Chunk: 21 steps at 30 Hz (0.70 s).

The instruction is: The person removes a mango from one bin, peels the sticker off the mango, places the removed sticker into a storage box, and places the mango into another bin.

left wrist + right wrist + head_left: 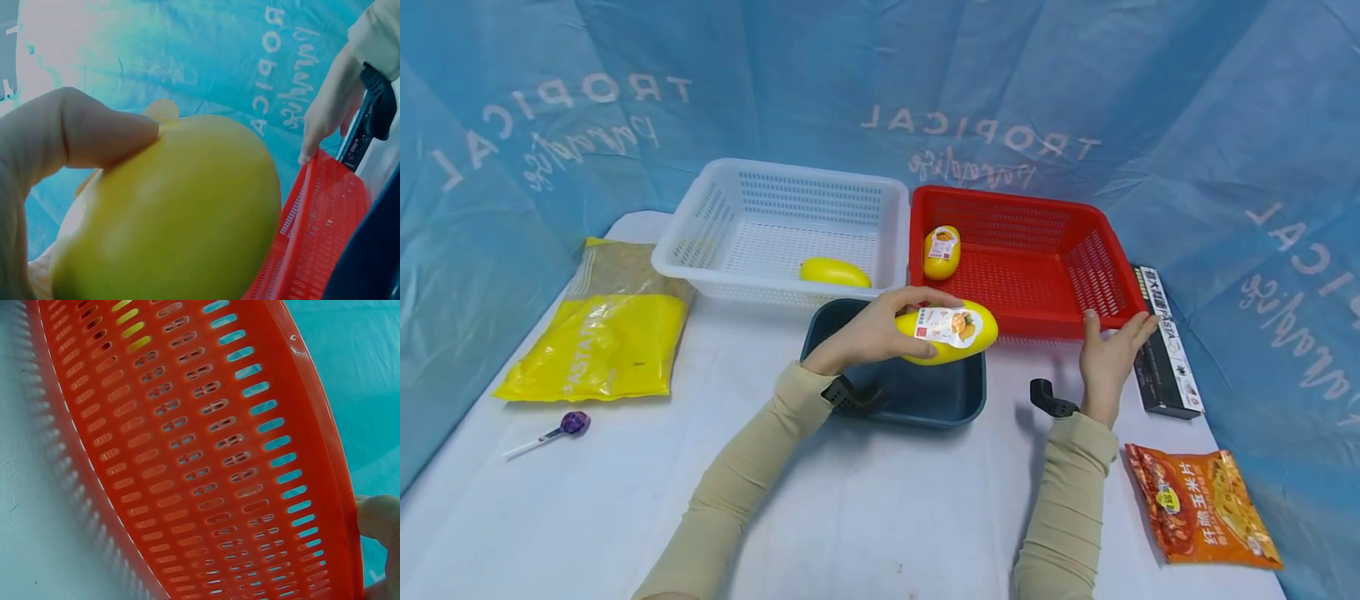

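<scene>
From the head view: left hand (871, 332) curled round a yellow mango (947, 332), holding it up over the dark blue tub (958, 400) near the middle of the worktop (865, 517), just beside the front edge of the red basket (1037, 321). White sticker facing up on the mango. Right hand (1108, 358) on the front right corner of the red basket, fingers fairly straight, thumb against the rim. Another mango with a sticker (942, 252) inside the red basket, a plain yellow mango (835, 272) inside the white basket (700, 250). Along the left edge, a yellow bag (598, 342) and a purple lollipop (571, 424). Along the right edge, a black box (1165, 350) and an orange snack bag (1198, 507).

From the left wrist view: thumb pressed on top of the mango, skin smooth and shiny. Probably light, firm and a bit slippery, so best held round the fat middle, not by the ends.

From the right wrist view: red slotted wall very close, one fingertip (378, 515) touching the rim.
</scene>
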Motion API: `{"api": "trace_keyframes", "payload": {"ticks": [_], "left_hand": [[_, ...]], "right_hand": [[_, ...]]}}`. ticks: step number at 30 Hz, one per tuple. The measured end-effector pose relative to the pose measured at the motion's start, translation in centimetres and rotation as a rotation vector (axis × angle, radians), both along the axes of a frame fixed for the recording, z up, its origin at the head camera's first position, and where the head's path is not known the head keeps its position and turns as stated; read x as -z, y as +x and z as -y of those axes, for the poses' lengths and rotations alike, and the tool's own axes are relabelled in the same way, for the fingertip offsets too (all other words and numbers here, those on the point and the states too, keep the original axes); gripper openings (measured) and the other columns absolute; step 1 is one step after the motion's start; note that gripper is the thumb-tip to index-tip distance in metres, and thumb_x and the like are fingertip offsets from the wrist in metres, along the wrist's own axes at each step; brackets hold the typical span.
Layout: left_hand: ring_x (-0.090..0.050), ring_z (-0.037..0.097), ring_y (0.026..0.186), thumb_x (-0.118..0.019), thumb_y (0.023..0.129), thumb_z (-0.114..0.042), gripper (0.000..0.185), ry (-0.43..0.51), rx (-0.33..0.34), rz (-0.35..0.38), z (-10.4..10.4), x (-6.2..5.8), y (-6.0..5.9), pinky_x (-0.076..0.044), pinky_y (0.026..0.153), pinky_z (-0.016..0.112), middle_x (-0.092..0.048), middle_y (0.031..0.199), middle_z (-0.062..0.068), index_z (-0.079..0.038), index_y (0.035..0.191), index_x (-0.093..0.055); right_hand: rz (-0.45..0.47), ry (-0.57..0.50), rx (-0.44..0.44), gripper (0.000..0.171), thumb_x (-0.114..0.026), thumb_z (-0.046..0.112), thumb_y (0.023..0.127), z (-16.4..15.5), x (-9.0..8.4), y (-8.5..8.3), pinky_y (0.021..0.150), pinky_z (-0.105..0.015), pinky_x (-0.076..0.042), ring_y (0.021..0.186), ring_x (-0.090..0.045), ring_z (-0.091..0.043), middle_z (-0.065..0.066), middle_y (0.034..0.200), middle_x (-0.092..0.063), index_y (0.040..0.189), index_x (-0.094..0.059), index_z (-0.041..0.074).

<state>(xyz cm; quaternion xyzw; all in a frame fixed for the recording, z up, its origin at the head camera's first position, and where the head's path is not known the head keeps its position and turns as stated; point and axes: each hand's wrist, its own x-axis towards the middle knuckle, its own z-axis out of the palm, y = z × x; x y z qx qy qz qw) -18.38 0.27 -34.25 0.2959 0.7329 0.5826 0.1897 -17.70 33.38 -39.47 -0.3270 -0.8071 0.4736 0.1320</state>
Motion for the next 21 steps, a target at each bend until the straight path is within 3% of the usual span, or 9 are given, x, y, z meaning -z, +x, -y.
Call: {"api": "trace_keyframes", "payload": {"ticks": [7,12,17,21], "left_hand": [[-0.049,0.020,0.106,-0.073,0.074,-0.018,0.056,-0.078,-0.012,-0.074,2.2,0.8,2.4,-0.049,0.078,0.030,-0.054,0.124,0.000,-0.024,0.128,-0.060],[-0.046,0.019,0.109,-0.072,0.074,-0.019,0.055,-0.111,-0.006,-0.091,3.2,1.2,3.6,-0.045,0.081,0.031,-0.054,0.127,-0.002,-0.025,0.128,-0.061],[-0.045,0.019,0.111,-0.071,0.074,-0.020,0.055,-0.131,-0.006,-0.092,4.1,1.4,4.6,-0.047,0.083,0.031,-0.054,0.129,-0.001,-0.025,0.128,-0.062],[-0.046,0.020,0.111,-0.072,0.073,-0.018,0.054,-0.115,-0.020,-0.087,4.9,1.5,5.5,-0.048,0.081,0.031,-0.055,0.130,0.000,-0.024,0.126,-0.064]], "right_hand": [[-0.015,0.047,0.000,0.085,-0.044,0.049,0.097,0.1,0.3,0.1,0.121,-0.044,-0.014,0.152,0.011,-0.022,0.005,0.161,0.023,0.155,0.011,0.019],[-0.064,0.144,0.003,0.080,-0.047,0.046,0.097,0.7,-0.1,0.3,0.122,-0.047,-0.009,0.151,0.012,-0.022,0.000,0.164,0.012,0.157,-0.002,0.016],[-0.150,0.228,0.008,0.070,-0.049,0.042,0.097,2.3,-1.6,0.7,0.122,-0.047,-0.009,0.152,0.012,-0.020,0.000,0.165,0.000,0.155,-0.022,0.016],[-0.223,0.239,-0.045,0.060,-0.050,0.039,0.097,4.3,-3.2,1.3,0.121,-0.048,-0.015,0.153,0.002,-0.020,0.002,0.164,-0.011,0.151,-0.034,0.018]]}}
